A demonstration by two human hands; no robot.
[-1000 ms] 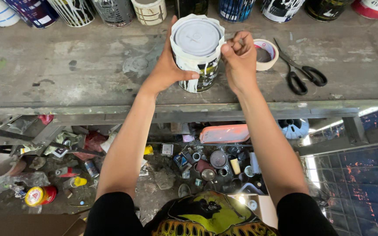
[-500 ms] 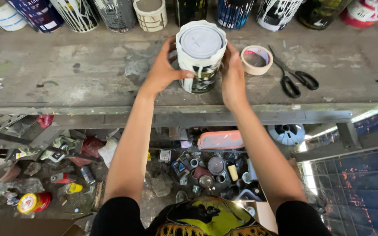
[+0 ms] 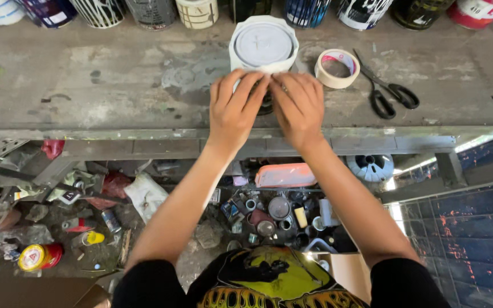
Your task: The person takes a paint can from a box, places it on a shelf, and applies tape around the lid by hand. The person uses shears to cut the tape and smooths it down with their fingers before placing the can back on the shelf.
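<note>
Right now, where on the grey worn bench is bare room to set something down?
Free: the wide bench patch left of the left hand, below the back row of cans. Crowded: right of the white lidded can, with beige tape roll and black scissors.

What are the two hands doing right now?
Left hand: open, fingers pressed flat on the white can.
Right hand: open, flat on the same can.
</note>
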